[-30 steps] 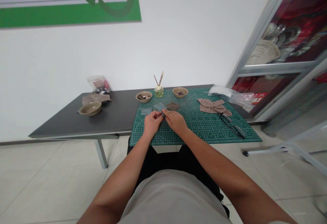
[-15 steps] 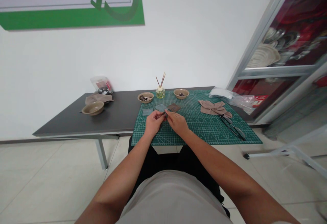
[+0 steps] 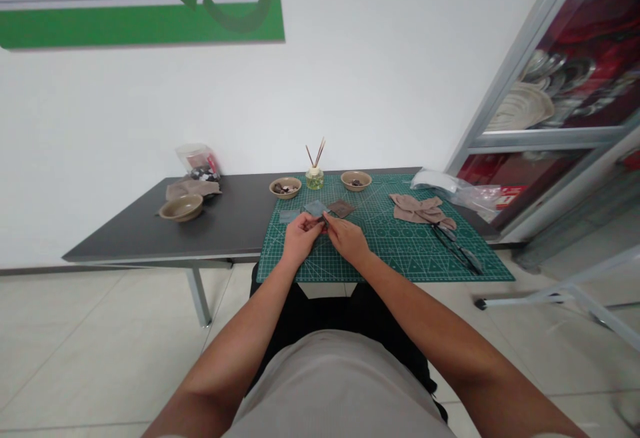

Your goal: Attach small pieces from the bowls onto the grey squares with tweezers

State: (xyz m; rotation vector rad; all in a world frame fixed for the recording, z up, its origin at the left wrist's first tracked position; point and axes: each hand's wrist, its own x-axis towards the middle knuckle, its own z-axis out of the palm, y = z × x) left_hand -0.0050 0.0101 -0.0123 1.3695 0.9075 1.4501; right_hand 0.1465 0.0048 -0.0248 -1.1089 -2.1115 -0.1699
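Observation:
My left hand (image 3: 300,238) and my right hand (image 3: 347,238) meet over the front middle of a green cutting mat (image 3: 390,245). Fingertips of both are pinched together on a small dark piece (image 3: 324,219), mostly covered by the fingers, so its kind is unclear. Just beyond the hands lie a blue-grey square (image 3: 316,208), a brown square (image 3: 341,208) and another grey-blue piece (image 3: 289,216), all flat on the mat. Farther back, one beige bowl (image 3: 285,188) holds dark and pale small pieces, and a second bowl (image 3: 356,181) holds a few dark ones.
A reed diffuser (image 3: 315,177) stands between the bowls. To the right are a crumpled brown cloth (image 3: 420,208), eyeglasses (image 3: 457,249) and a clear plastic bag (image 3: 450,188). On the left side of the dark table (image 3: 230,225) sit another bowl (image 3: 181,208), a cloth and a clear tub (image 3: 197,160).
The view has tilted slightly. Both hands stay together at the same spot on the mat, still pinching the small dark piece, with only slight finger movement.

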